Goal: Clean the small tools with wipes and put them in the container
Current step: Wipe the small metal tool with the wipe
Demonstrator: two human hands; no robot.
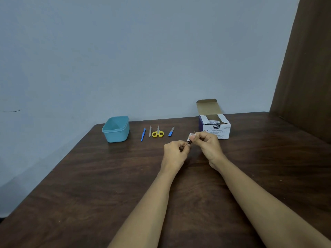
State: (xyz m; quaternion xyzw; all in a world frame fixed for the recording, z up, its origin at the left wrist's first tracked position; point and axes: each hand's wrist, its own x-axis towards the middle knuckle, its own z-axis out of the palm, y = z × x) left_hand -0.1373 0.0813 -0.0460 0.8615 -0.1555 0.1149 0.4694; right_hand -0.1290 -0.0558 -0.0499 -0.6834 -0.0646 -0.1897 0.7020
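Observation:
My left hand (pixel 176 150) grips the lower end of a small dark-handled metal tool (pixel 189 141) above the table. My right hand (pixel 207 143) pinches a white wipe (pixel 190 135) around the tool's upper part; the metal tip pokes out past the wipe. A blue plastic container (pixel 116 129) stands open at the far left of the table. In a row between it and my hands lie a blue-handled tool (pixel 143 134), a grey metal file (pixel 150 131), yellow-handled scissors (pixel 158 133) and a second blue-handled tool (pixel 171 131).
An open box of alcohol swabs (pixel 215 128) stands at the far right, just behind my right hand, its lid flap raised. The dark wooden table (pixel 125 185) ends at a pale wall behind; a brown panel (pixel 304 68) rises at the right.

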